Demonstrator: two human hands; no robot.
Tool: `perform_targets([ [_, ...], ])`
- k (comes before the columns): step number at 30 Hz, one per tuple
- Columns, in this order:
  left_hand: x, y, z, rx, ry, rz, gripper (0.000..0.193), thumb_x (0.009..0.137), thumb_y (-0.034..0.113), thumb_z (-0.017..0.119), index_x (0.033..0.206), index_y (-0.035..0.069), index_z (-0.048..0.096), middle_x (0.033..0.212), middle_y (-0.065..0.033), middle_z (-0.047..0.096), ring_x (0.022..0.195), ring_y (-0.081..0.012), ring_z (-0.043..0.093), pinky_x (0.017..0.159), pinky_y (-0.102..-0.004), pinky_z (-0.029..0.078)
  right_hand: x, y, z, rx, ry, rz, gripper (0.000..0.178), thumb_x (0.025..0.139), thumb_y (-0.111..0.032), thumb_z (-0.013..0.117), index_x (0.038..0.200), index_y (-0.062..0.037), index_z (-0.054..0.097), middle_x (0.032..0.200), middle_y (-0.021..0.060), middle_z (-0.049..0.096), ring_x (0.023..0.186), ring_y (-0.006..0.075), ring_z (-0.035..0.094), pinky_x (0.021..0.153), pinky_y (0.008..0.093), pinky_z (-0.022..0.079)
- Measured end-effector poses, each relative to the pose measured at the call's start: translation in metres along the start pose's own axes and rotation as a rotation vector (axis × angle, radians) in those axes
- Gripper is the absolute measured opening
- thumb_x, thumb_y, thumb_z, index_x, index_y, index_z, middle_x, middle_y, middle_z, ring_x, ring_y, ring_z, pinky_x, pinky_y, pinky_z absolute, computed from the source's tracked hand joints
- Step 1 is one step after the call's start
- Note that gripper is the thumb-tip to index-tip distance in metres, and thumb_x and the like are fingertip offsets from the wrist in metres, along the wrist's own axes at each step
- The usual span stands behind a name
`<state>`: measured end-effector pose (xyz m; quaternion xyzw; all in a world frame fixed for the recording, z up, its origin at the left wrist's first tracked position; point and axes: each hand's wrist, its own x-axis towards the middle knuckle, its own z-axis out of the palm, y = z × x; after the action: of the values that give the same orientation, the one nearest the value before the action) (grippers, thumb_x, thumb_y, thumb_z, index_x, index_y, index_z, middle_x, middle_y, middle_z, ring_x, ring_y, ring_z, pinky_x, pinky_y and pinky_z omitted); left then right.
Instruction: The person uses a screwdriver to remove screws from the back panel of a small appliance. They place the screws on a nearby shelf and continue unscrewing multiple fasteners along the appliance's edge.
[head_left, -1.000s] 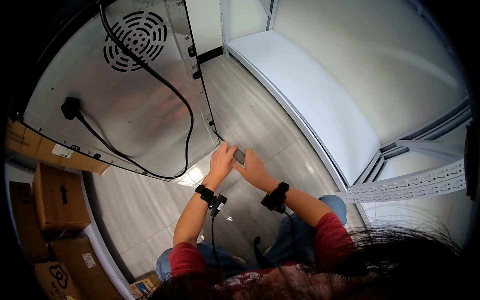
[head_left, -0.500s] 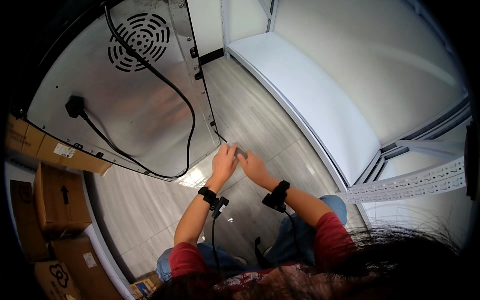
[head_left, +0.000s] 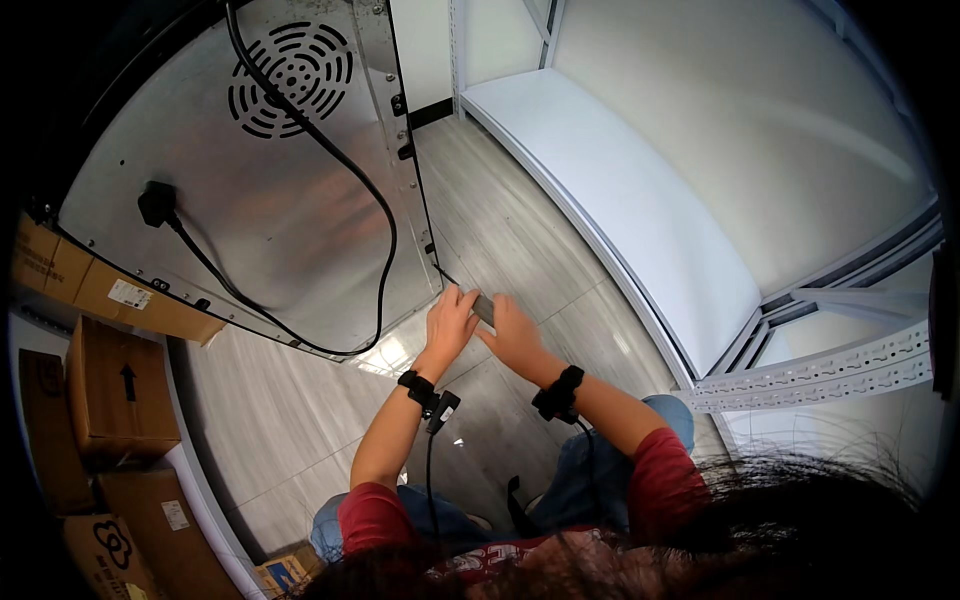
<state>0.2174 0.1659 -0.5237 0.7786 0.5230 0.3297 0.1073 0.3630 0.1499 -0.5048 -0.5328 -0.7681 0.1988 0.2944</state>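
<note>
On the tiled floor, a crouching person's left hand [head_left: 450, 322] and right hand [head_left: 517, 335] pinch a small grey block [head_left: 484, 308] between them, both grips pressed around its ends, just beside the lower corner of the metal back panel [head_left: 260, 200]. Judged risks: the block slipping, or knuckles catching that panel's edge. The black cable [head_left: 385, 240] loops near. Open floor lies left; the white shelf [head_left: 620, 200] hems the right.
</note>
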Motion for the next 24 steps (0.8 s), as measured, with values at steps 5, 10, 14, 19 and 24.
perform_targets([
  [5, -0.001, 0.007, 0.003, -0.008, 0.026, -0.021, 0.045, 0.063, 0.003, 0.068, 0.106, 0.007, 0.055, 0.081, -0.0099, 0.044, 0.077, -0.0265, 0.05, 0.061, -0.0362, 0.044, 0.005, 0.011, -0.001, 0.177, -0.189, 0.286, 0.036, 0.086, -0.033, 0.054, 0.09, 0.0026, 0.049, 0.067, 0.0181, 0.058, 0.064, 0.0368, 0.058, 0.054, 0.0413, 0.044],
  [10, -0.003, 0.001, 0.005, 0.006, 0.026, -0.004, 0.046, 0.063, 0.004, 0.068, 0.107, 0.006, 0.054, 0.082, -0.0102, 0.044, 0.078, -0.0268, 0.05, 0.061, -0.0359, 0.044, 0.006, 0.01, 0.0, 0.109, -0.114, 0.223, 0.04, 0.085, -0.035, 0.056, 0.092, 0.0043, 0.049, 0.071, 0.0191, 0.058, 0.065, 0.0346, 0.058, 0.056, 0.041, 0.044],
  [14, 0.0, 0.005, 0.004, 0.004, 0.069, 0.004, 0.045, 0.064, 0.003, 0.066, 0.107, 0.006, 0.054, 0.081, -0.0101, 0.043, 0.076, -0.027, 0.05, 0.06, -0.0358, 0.044, 0.007, 0.009, 0.0, 0.073, -0.094, 0.086, 0.045, 0.082, -0.037, 0.059, 0.095, 0.0045, 0.049, 0.074, 0.0212, 0.058, 0.068, 0.0356, 0.058, 0.059, 0.0416, 0.044],
  [19, 0.002, 0.001, 0.007, 0.017, 0.058, -0.008, 0.043, 0.064, 0.001, 0.064, 0.106, 0.007, 0.055, 0.08, -0.0099, 0.043, 0.075, -0.027, 0.05, 0.059, -0.0358, 0.043, 0.006, 0.008, 0.004, 0.031, -0.015, 0.033, 0.041, 0.08, -0.034, 0.061, 0.09, 0.0034, 0.05, 0.073, 0.0224, 0.057, 0.068, 0.0372, 0.057, 0.058, 0.041, 0.044],
  [24, 0.001, 0.001, 0.007, 0.027, 0.039, 0.004, 0.041, 0.065, 0.0, 0.063, 0.105, 0.007, 0.055, 0.081, -0.0101, 0.044, 0.076, -0.0271, 0.05, 0.059, -0.0362, 0.044, 0.008, 0.011, 0.003, 0.053, -0.022, 0.066, 0.038, 0.084, -0.035, 0.054, 0.082, 0.0031, 0.051, 0.063, 0.0177, 0.058, 0.057, 0.0354, 0.058, 0.051, 0.04, 0.045],
])
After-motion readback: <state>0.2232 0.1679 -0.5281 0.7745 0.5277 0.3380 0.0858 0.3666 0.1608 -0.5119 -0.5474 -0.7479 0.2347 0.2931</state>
